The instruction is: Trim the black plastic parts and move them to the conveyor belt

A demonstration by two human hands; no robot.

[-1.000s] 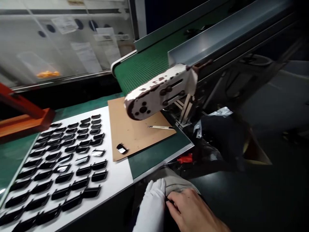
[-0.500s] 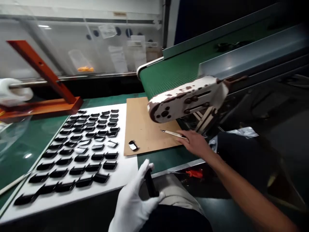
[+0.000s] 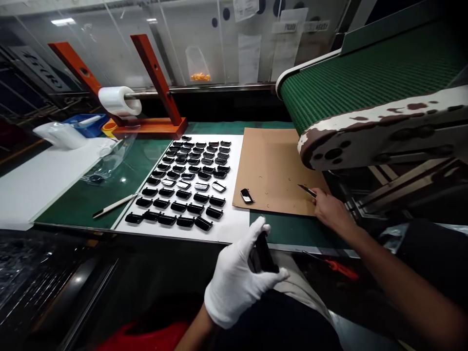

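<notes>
My left hand [image 3: 241, 273], in a white glove, grips a small black plastic part [image 3: 263, 253] between thumb and fingers, held up in front of the table edge. My bare right hand [image 3: 331, 207] is closed round a slim craft knife [image 3: 307, 190], its tip pointing left over the brown cardboard sheet [image 3: 274, 161]. A single black part with a shiny face [image 3: 246, 196] lies near the sheet's lower left corner. Left of it, rows of similar black parts [image 3: 179, 206] cover a white sheet [image 3: 236, 229].
A green belt conveyor [image 3: 351, 92] overhangs the cardboard from the right. An orange stand [image 3: 149, 127] with a plastic film roll [image 3: 119, 101] stands at the back left. A white-handled tool [image 3: 115, 204] lies on the green mat. A red-handled tool [image 3: 341, 269] sits below the table edge.
My view has swung left, so the table's contents sit further right in the picture. Both hands keep their hold, and the knife tip still hovers over or rests on the cardboard.
</notes>
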